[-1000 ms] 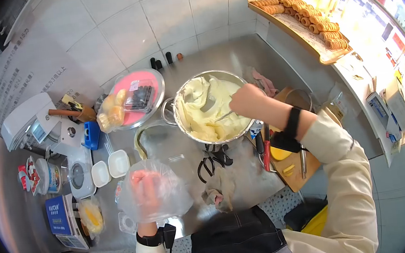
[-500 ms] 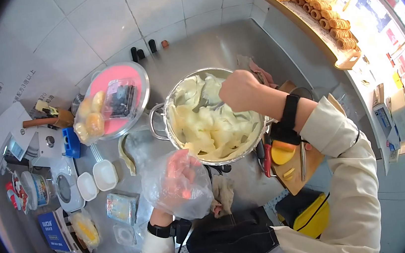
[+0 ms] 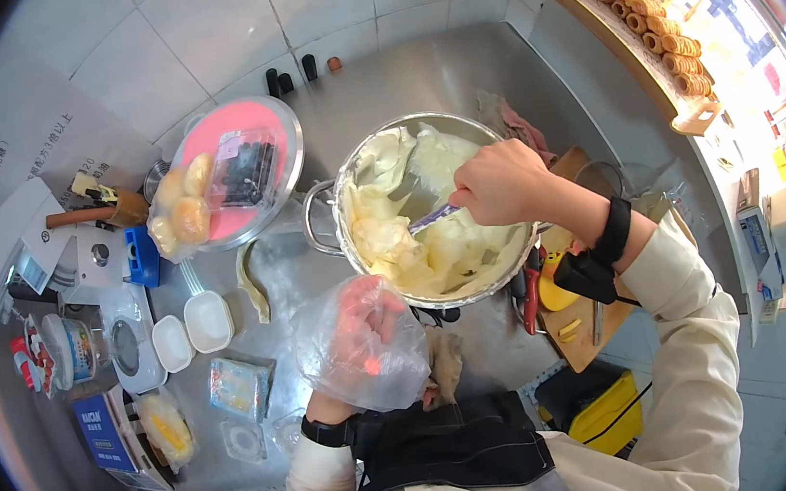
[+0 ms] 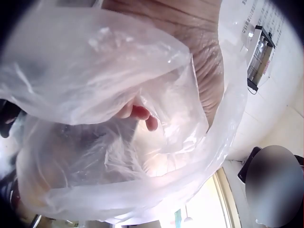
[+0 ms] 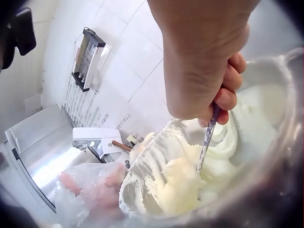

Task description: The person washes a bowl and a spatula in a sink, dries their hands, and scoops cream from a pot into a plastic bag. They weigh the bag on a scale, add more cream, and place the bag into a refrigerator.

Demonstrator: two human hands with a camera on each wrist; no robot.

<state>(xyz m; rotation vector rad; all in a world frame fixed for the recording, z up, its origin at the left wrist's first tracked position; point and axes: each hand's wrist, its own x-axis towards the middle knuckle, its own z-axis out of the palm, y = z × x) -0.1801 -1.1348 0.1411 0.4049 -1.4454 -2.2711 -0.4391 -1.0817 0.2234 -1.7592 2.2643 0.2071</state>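
A steel pot (image 3: 320,217) full of pale cream (image 3: 456,248) stands mid-counter. My right hand (image 3: 500,183) grips a thin utensil handle (image 3: 432,220) whose tip is buried in the cream; in the right wrist view the right hand (image 5: 209,61) pinches that handle (image 5: 206,140) above a lump of cream (image 5: 183,187). My left hand (image 3: 365,326) is inside a clear plastic bag (image 3: 329,364), fingers curled in the film, just in front of the pot's near rim. The left wrist view shows the bag (image 4: 95,156) wrapped over the fingers (image 4: 141,114).
A pink tray (image 3: 217,229) with bagged buns and a berry box sits left of the pot. Small white dishes (image 3: 208,320), a scale and packets line the left counter. A cutting board (image 3: 585,332) lies right, and a shelf of rolled pastries (image 3: 648,13) is at the back right.
The right hand has swung from the pot's far side toward its right, dragging the utensil through the cream. The bagged left hand has come closer to the pot's near rim.
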